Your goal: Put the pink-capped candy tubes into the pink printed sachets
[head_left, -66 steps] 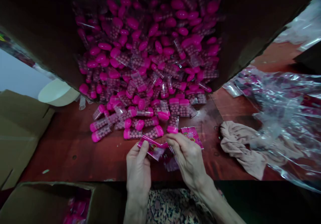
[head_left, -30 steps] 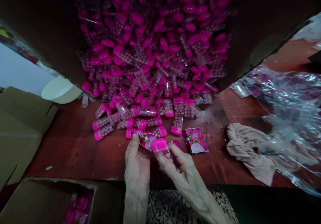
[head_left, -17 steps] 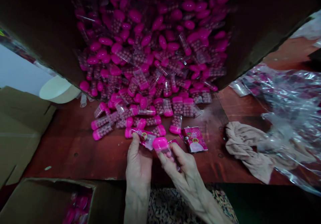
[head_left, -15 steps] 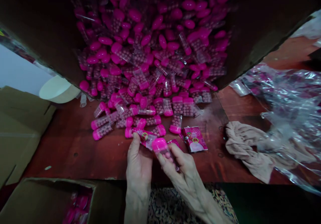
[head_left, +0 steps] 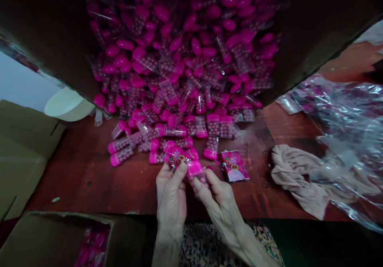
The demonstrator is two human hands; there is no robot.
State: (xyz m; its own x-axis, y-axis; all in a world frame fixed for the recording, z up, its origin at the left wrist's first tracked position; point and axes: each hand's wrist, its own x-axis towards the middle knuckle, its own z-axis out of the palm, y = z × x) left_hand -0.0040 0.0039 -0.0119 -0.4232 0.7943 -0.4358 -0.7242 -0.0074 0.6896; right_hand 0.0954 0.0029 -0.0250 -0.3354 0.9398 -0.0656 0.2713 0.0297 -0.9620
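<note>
While the tube (head_left: 194,169) sits between my hands, cap toward eleven o'clock, my right hand (head_left: 223,203) pinches its body, apparently leaving the cap exposed. My left hand (head_left: 172,205) pinches the printed wrapper (head_left: 174,154), ten o'clock; cloth (head_left: 295,173) at three.

Front left: bare strip of red-brown wooden table (head_left: 86,197) between bottles and near edge; passable low, past a small pale scrap (head_left: 56,199).
Front centre: obstructed by left hand (head_left: 172,199), right hand (head_left: 223,203), and between them a pink printed wrapper (head_left: 176,153) and pink-capped clear bottle (head_left: 196,175).
Behind: heap of pink-capped clear plastic bottles (head_left: 170,91) blocks low passage; side walls of large dark box (head_left: 314,39) limit sideways access.
Right: open lane between square pink packet (head_left: 234,166) and crumpled beige cloth (head_left: 299,175). Beyond, crinkled clear plastic film (head_left: 353,127) obstructs.
</note>
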